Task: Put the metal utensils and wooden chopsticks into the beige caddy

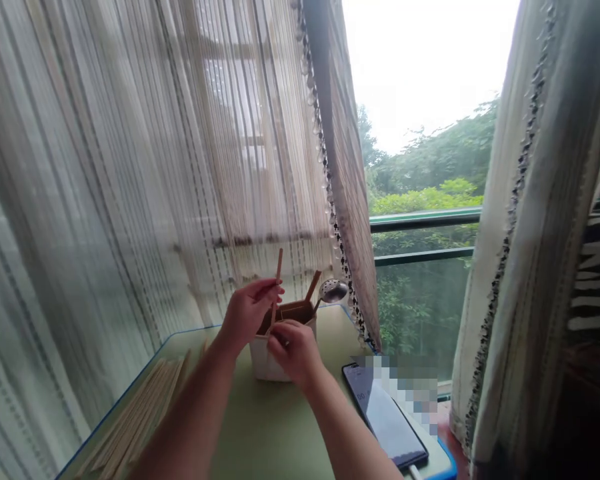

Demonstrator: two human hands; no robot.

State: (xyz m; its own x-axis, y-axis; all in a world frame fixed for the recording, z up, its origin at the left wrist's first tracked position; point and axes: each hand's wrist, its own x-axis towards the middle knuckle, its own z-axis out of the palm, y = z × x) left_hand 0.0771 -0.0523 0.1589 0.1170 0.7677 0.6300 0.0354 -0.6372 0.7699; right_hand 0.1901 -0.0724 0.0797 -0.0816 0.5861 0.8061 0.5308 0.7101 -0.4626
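A reddish-brown wooden chopstick (280,261) stands nearly upright over a pale utensil holder (265,363). My left hand (247,310) pinches it around its middle. Lower down, my right hand (297,347) has its fingers closed at the chopstick's lower end, in front of the holder's rim. Inside the holder lean a brown wooden stick (314,283) and a metal slotted spoon (333,290), its perforated bowl up. My hands hide part of the holder's opening and front.
A bundle of light wooden chopsticks (140,407) lies at the left on the pale green, blue-edged table (265,427). A phone (385,417) with a cable lies at the right. Striped curtains (145,167) hang behind, beside an open window view with a railing (425,223).
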